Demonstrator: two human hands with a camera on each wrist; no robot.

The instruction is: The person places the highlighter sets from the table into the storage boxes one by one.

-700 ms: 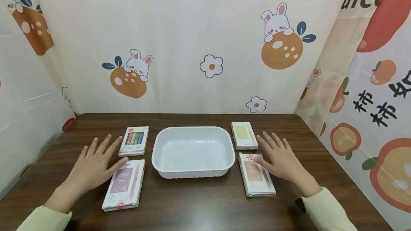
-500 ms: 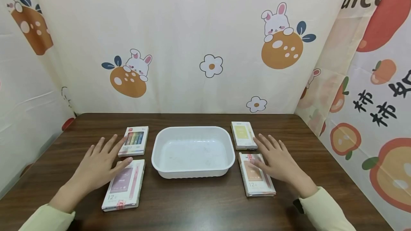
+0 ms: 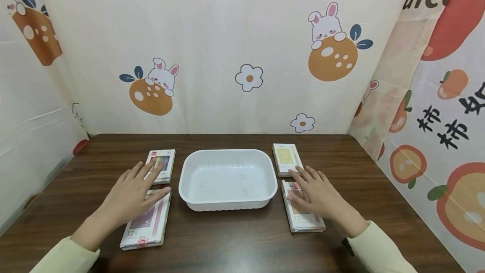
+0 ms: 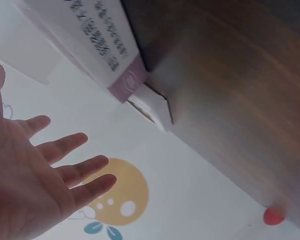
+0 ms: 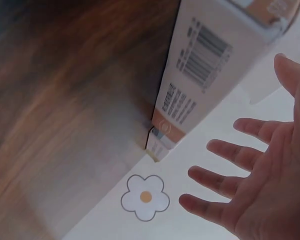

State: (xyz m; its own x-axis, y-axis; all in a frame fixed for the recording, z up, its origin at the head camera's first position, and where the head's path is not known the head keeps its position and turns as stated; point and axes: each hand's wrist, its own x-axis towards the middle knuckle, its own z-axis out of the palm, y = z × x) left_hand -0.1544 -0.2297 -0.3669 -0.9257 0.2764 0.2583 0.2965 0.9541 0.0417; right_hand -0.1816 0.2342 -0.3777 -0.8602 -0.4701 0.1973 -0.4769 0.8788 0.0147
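My left hand (image 3: 130,195), fingers spread, hovers over a white box with a purple panel (image 3: 145,226) and overlaps the box with coloured sticks pictured on it (image 3: 164,172) behind. In the left wrist view a gap shows between the hand (image 4: 35,175) and the purple-banded box side (image 4: 102,45). Over a white box with an orange panel (image 3: 303,220) is my right hand (image 3: 318,195), fingers also spread, its fingertips at the near edge of a yellow-panelled box (image 3: 286,157). Neither hand holds anything. The right wrist view shows the orange-banded box's barcode side (image 5: 200,65).
Between the two pairs of boxes stands a white rectangular plastic tray (image 3: 227,197) with nothing in it. All of it rests on a dark brown wooden table (image 3: 227,243). A printed curtain (image 3: 212,54) hangs along the table's back edge and both sides.
Both hands have moved inward, the left one to the right and the right one to the left and slightly nearer, covering more of the boxes. The boxes and tray have stayed put.
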